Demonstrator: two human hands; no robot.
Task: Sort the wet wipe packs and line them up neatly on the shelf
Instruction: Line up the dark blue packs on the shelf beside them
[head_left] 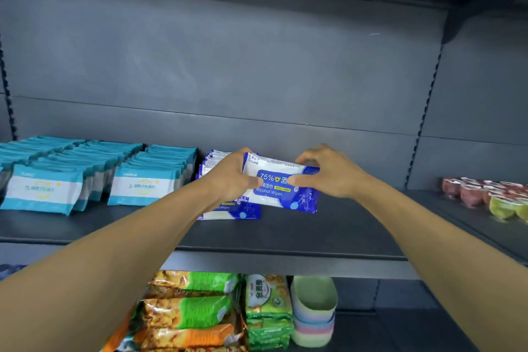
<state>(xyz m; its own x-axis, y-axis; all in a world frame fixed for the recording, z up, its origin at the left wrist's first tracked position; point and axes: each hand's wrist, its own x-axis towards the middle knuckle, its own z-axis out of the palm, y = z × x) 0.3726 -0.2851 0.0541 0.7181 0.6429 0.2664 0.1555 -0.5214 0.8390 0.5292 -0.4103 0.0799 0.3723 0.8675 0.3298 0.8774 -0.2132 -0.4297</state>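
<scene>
A blue and white alcohol wipes pack is held tilted just above the dark shelf, at its middle. My left hand grips its left end and my right hand pinches its right end, thumbs on the front. Behind and left of it stands a row of the same blue packs, with one lying at the front, partly hidden by my left arm. Rows of teal and white wipe packs fill the shelf's left part, with another front pack further left.
Jelly cups in red and green sit at the shelf's right end. On the shelf below are snack bags, green packets and stacked pastel cups. Another shelf board hangs above.
</scene>
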